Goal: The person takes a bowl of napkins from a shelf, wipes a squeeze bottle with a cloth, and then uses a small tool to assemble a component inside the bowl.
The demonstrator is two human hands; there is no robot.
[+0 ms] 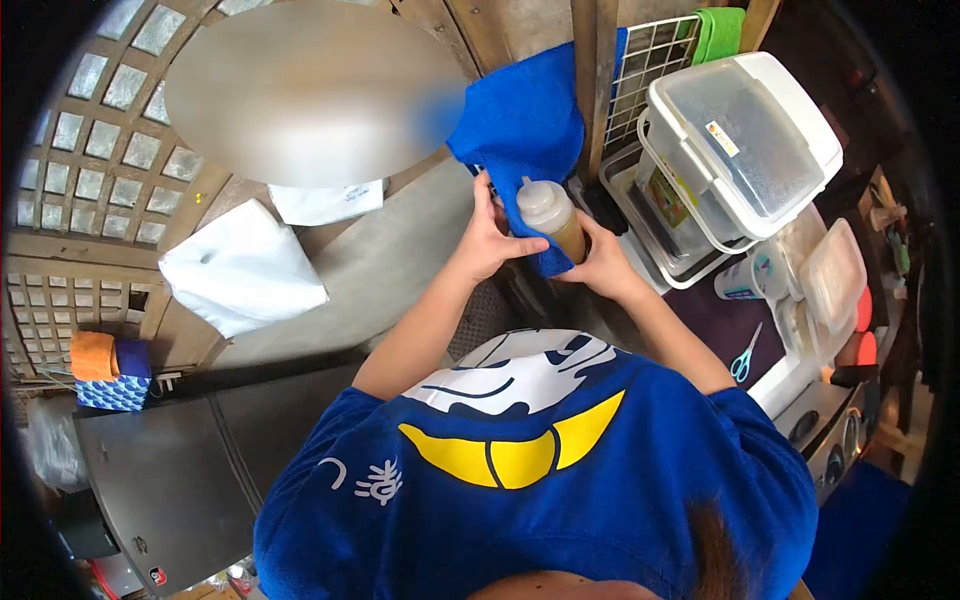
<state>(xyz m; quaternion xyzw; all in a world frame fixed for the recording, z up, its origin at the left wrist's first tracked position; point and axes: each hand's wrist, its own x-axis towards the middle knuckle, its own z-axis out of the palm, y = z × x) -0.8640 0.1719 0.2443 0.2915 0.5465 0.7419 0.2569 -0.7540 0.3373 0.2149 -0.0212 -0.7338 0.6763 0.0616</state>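
In front of my chest is a squeeze bottle [568,235] with a whitish cap and brownish contents, tilted. My right hand [606,262] is closed around its lower right side. A blue cloth [530,105] hangs from above, and its lower end reaches down along the bottle's left side. My left hand [488,238] grips this lower part of the cloth, thumb pressed across it toward the bottle. The fingertips of my left hand are partly hidden behind the cloth.
To the right stands a clear-lidded white container [745,140] by a white wire rack [645,80] with a green cloth [718,35]. Blue scissors [745,355] and a white tub [750,275] lie nearer. A dark refrigerator [165,490] and white bag [243,268] are at left.
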